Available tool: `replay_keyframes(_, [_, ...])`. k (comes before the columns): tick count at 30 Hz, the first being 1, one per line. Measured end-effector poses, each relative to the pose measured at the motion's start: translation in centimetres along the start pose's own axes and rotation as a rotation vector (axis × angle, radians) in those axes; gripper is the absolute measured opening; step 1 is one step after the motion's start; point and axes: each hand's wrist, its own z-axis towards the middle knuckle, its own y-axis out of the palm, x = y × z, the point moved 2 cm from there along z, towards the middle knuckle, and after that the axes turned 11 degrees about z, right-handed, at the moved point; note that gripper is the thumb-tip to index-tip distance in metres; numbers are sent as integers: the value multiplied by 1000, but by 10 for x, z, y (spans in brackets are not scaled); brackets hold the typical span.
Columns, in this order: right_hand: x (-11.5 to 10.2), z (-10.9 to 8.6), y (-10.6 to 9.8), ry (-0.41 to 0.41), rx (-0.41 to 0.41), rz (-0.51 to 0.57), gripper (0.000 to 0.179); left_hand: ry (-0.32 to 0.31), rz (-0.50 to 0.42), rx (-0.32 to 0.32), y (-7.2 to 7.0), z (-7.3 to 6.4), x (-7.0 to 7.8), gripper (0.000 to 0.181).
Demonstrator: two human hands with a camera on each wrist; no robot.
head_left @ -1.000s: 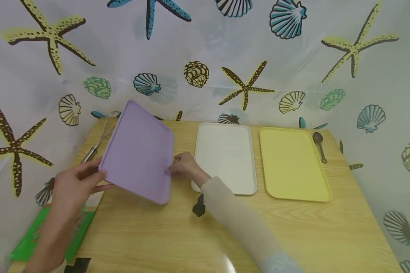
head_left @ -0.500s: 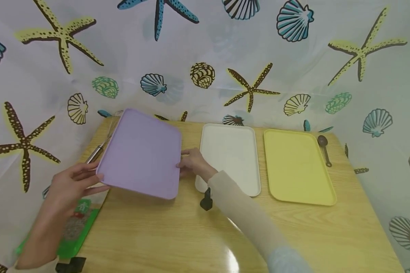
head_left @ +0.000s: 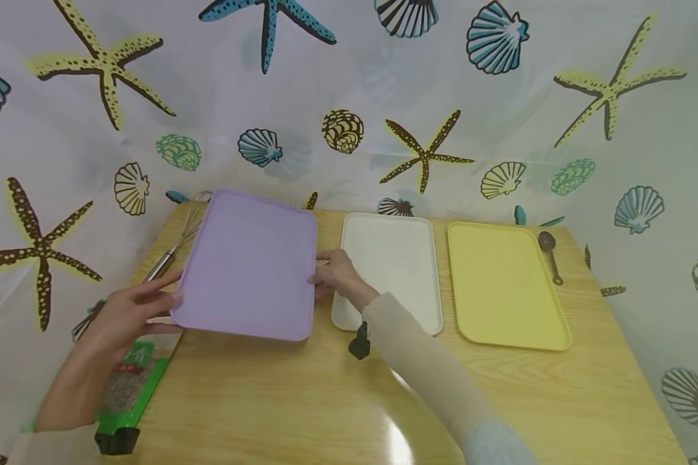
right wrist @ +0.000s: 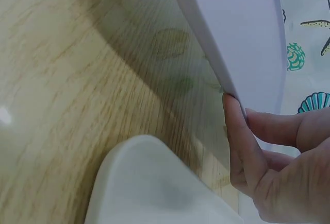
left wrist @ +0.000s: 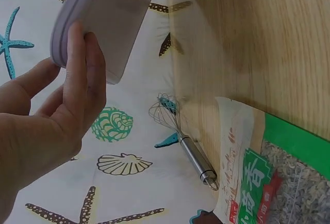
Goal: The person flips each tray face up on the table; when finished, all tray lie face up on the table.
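Both hands hold a purple tray [head_left: 247,268] above the left part of the table, a little tilted. My left hand [head_left: 130,316] grips its near left corner, thumb on the rim and fingers beneath, as the left wrist view also shows. On the opposite side my right hand [head_left: 340,274] pinches the right edge between thumb and fingers; in the right wrist view the tray's edge [right wrist: 219,54] runs between them, apart from the tabletop. Just right of that hand lies a white tray [head_left: 392,258], partly covered by the forearm.
A yellow tray [head_left: 506,284] lies to the right, with a dark spoon [head_left: 549,255] beside it. At the left edge are a whisk [left wrist: 188,147] and a green seasoning bag [left wrist: 278,167]. Behind the wooden table [head_left: 302,400] hangs a shell-patterned cloth [head_left: 302,97].
The purple tray has levelled out from a steep tilt and shifted slightly right, with both hands still holding it. The other trays stay in place while the head view shifts a little.
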Motion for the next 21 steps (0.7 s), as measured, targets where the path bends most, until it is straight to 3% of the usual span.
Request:
replay_keyframes(9, [5,-4,-10,-5,4,-2,57,-76,99,-68,-4,30,-17,71])
replay_keyframes(16, [4,-7,-13,-22,-15,-16,59,-108,179,-53,-5,55,-26,67])
replay_keyframes(21, [3,-9,-12,-27,-16,15,60,-120,309,-22,-3,67,-24,60])
